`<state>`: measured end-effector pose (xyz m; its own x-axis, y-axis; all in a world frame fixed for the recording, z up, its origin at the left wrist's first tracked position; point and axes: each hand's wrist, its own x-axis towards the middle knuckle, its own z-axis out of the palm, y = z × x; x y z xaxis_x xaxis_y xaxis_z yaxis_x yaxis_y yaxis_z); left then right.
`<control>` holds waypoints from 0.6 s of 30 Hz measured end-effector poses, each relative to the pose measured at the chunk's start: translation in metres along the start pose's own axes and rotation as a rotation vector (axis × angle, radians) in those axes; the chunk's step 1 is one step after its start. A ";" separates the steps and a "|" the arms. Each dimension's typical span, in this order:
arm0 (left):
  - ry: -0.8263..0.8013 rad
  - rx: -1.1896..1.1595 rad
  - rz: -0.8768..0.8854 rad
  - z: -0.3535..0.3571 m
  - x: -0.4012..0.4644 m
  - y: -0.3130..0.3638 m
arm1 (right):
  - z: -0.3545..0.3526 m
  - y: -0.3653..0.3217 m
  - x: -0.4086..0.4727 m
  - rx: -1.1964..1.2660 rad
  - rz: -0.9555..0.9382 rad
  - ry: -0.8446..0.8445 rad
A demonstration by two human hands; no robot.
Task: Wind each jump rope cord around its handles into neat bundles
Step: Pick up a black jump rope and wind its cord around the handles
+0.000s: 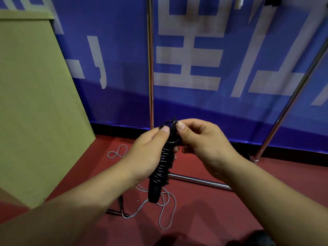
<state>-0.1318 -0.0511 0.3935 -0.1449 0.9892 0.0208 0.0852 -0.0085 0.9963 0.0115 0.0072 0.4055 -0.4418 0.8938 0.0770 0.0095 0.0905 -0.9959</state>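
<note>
Head view: a grey cord lies loose on the red floor. Left hand grips black jump rope handles, wound with black cord, held above the floor. Right hand pinches the cord's top loop.

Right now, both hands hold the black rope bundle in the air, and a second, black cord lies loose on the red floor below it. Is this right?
One detail is wrong: the loose cord on the red floor is grey, not black, as the head view shows. The rest holds: the left hand and the right hand hold the black rope bundle in the air above it.
</note>
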 end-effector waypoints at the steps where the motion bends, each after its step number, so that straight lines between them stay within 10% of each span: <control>1: 0.000 -0.014 -0.005 -0.001 0.000 0.000 | 0.001 0.000 0.001 0.011 0.015 0.001; 18: 0.015 0.244 -0.137 -0.011 0.029 -0.024 | -0.005 -0.005 0.015 0.341 0.198 0.219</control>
<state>-0.1492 -0.0238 0.3711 -0.1859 0.9764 -0.1101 0.2988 0.1629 0.9403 0.0095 0.0224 0.4121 -0.2608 0.9545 -0.1444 -0.2374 -0.2084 -0.9488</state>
